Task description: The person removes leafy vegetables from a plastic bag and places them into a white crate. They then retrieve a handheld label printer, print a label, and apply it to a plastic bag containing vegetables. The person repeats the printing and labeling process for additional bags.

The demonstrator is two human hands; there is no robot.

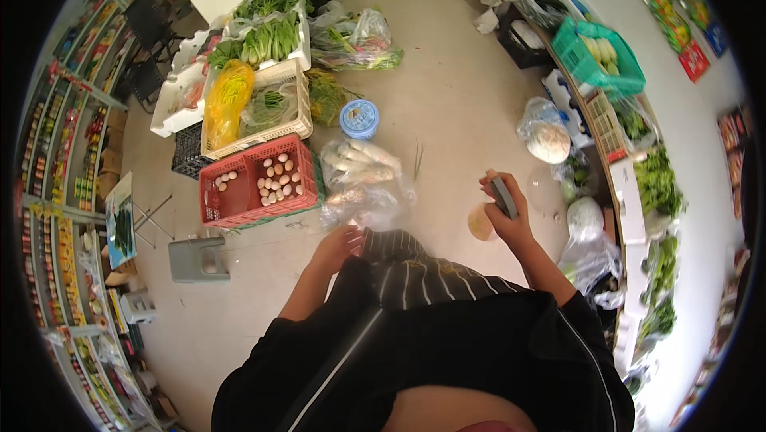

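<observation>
My right hand [508, 204] grips a small dark-grey flat object [503, 195] above the floor; its exact kind is unclear. Just left of that hand shows a tan rounded thing [480, 222], and I cannot tell whether it touches the hand. My left hand [338, 248] is low in front of me, against the striped apron [419, 261], its fingertips partly hidden. Beyond it on the floor lie a clear plastic bag [365, 204] and white radishes [362, 160] in plastic. A red plastic crate [230, 207] with a divider holds several eggs [278, 180].
A blue lidded tub [359, 118] stands beyond the radishes. Left are a cream crate [257, 148], a grey stool [197, 261] and stocked shelves [66, 210]. Bagged cabbage [585, 219] and a green basket [574, 64] line the right side. Bagged greens [359, 43] lie farther off.
</observation>
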